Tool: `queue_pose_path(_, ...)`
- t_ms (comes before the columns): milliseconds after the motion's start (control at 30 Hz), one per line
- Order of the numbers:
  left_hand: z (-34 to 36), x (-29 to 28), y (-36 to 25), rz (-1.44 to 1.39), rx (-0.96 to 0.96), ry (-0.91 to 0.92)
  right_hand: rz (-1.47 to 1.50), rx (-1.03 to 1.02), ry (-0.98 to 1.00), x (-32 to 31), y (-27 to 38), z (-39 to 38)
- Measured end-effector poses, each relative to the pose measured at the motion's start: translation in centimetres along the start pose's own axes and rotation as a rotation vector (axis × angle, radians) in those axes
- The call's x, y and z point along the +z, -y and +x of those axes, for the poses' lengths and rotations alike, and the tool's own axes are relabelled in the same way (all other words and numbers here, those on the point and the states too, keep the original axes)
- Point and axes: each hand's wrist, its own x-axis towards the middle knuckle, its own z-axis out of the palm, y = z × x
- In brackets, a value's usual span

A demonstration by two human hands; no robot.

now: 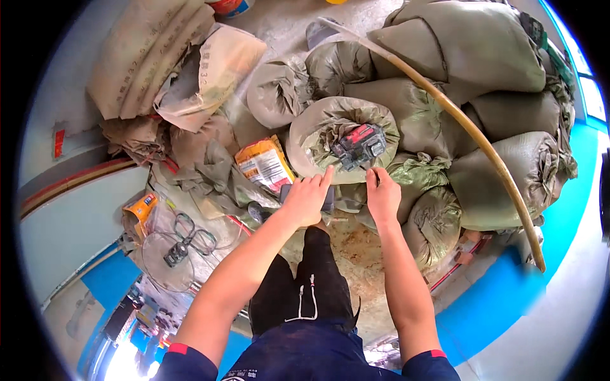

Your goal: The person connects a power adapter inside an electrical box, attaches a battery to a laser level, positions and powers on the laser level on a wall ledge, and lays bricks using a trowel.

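My left hand [309, 195] is closed over a dark, block-shaped thing [328, 199] that shows on both sides of it; its index finger points forward. Just to the right, my right hand [384, 195] has thumb and fingers pinched together, and whatever is between them is too small to make out. Beyond both hands, a red and black device [359, 146] rests on top of a tied, grey-green sack [308, 143]. A yellow-orange printed bag [264, 163] lies to the left of that sack, near my left hand.
Full sacks [489, 51] are piled at the far side and right, with a long curved pole [470, 124] across them. Paper bags [210, 76] lean at the far left. A looped cable [202, 240] and an orange packet [141, 213] lie on the left floor.
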Motion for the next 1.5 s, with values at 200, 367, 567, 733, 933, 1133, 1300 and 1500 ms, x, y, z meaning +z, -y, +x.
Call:
queue_pose_path(200,1.5,0.7,1.6,0.039,0.028,-0.067,-0.197,0.001,0.036,1.7,0.6,0.7)
queue_pose_path(367,2.3,0.5,2.2,0.081,0.083,-0.032,-0.322,0.038,0.015,2.4,1.5,0.9)
queue_pose_path(567,3.0,0.4,2.4,0.127,0.105,-0.029,-0.506,-0.044,0.111,2.8,2.8,0.5)
queue_pose_path(733,3.1,0.9,2.8,0.176,0.112,-0.091,-0.547,-0.037,0.157,2.8,3.4,0.8)
queue_pose_path(933,3.3,1.3,3.2,0.131,0.105,-0.119,-0.560,-0.132,0.138,2.5,3.6,1.9)
queue_pose_path(1133,3.2,1.7,3.2,0.133,0.092,-0.146,-0.508,-0.323,0.135,2.1,2.9,2.9)
queue_pose_path(1300,3.1,2.0,3.4,0.151,0.088,-0.165,-0.550,-0.384,0.155,2.3,3.6,3.0)
queue_pose_path(1500,3.3,2.1,3.5,0.127,0.069,-0.136,-0.575,-0.466,0.119,3.4,3.1,3.3)
